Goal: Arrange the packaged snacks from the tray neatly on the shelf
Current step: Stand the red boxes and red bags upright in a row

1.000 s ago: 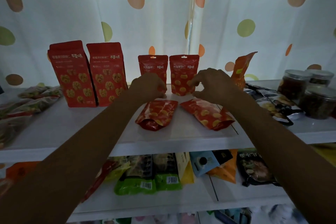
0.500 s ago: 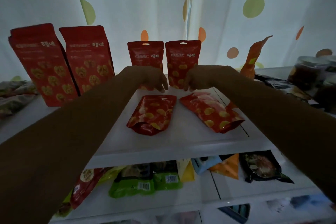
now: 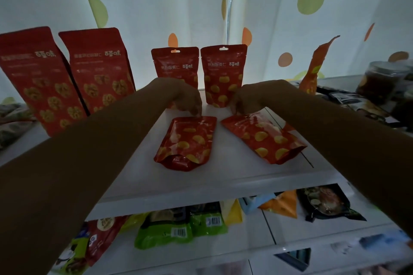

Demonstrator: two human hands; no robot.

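Two small glossy red foil snack pouches lie flat on the white shelf (image 3: 138, 183), the left pouch (image 3: 187, 142) and the right pouch (image 3: 263, 137) side by side before two standing ones (image 3: 223, 73). The left hand (image 3: 186, 98) and right hand (image 3: 244, 101) curl over their top seams; whether they pinch is unclear. The pouches look light, crinkly, slippery: best pinched at the stiff sealed top.

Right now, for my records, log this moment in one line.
left hand: on flat pouch top | right hand: on other flat pouch top | shelf
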